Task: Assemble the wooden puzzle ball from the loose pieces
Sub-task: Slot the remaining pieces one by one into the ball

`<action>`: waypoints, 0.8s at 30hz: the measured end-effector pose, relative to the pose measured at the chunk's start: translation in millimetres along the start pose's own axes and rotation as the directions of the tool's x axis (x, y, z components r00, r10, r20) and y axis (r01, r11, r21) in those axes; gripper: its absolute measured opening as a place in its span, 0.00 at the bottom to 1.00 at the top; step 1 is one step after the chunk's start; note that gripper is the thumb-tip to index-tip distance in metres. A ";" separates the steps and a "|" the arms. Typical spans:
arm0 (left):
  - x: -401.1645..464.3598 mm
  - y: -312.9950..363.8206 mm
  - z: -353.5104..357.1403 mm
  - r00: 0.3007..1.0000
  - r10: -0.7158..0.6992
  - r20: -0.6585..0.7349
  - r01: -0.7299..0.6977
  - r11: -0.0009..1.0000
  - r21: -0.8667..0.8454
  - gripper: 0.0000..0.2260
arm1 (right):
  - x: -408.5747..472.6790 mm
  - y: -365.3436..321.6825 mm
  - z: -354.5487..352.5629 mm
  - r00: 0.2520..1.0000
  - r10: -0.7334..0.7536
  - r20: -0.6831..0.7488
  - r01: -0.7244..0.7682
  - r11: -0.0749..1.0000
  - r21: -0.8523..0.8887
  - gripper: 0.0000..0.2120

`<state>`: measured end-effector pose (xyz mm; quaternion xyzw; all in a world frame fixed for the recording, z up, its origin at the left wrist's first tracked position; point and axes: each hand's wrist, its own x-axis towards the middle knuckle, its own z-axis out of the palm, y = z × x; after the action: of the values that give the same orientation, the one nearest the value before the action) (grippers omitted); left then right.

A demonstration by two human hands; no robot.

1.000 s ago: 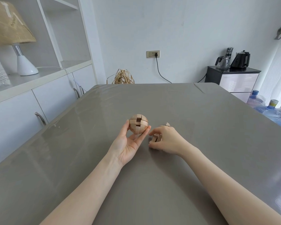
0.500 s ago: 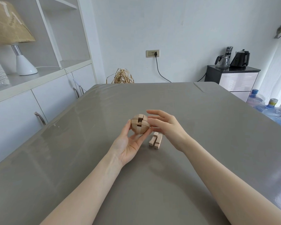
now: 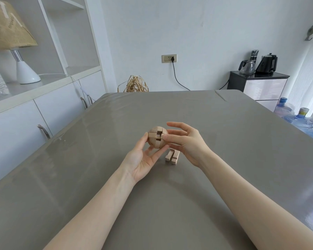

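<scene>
Two loose pieces (image 3: 172, 156) lie on the tabletop (image 3: 224, 141), partly hidden; left hand (image 3: 143, 159) fingers clasp the gapped puzzle ball (image 3: 156, 137), right hand (image 3: 186, 141) fingertips touching it, spread.

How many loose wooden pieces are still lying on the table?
2 loose pieces, side by side on the grey table, just below the right hand. Their far ends sit behind that hand, so another could be hidden.

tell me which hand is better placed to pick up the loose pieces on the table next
Right, probably. The left hand grips the puzzle ball, so it is busy. The right hand only touches the ball with straight fingers and sits directly above the loose pieces.
</scene>
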<state>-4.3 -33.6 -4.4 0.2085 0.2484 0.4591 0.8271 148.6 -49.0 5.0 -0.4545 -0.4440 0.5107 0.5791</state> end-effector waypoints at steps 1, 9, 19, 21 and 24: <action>-0.2 0.6 -0.1 1.000 0.014 -0.012 -0.013 0.998 0.060 0.13 | 0.3 0.1 -1.5 1.000 0.002 0.001 -0.002 1.000 -0.011 0.22; 2.1 6.1 -7.3 0.984 0.174 -0.023 -0.143 0.870 0.471 0.09 | 1.2 -2.7 -9.5 0.993 0.018 0.119 -0.004 0.994 -0.113 0.16; 4.5 5.1 -11.1 0.984 0.180 0.010 -0.169 0.900 0.401 0.07 | 2.4 0.8 -11.3 0.984 -0.043 0.173 0.076 0.980 -0.186 0.13; 4.7 4.5 -11.5 0.985 0.173 0.008 -0.161 0.899 0.406 0.07 | 1.8 1.3 -12.0 0.983 -0.050 0.174 0.085 0.976 -0.199 0.13; 4.1 3.6 -11.0 0.986 0.164 0.015 -0.156 0.901 0.406 0.09 | 2.1 0.5 -13.9 0.982 -0.054 0.179 0.094 0.970 -0.222 0.12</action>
<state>-11.5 -27.0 -12.0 0.3904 0.3285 0.4661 0.7228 162.3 -47.9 2.0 -0.4557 -0.5652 0.4710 0.5010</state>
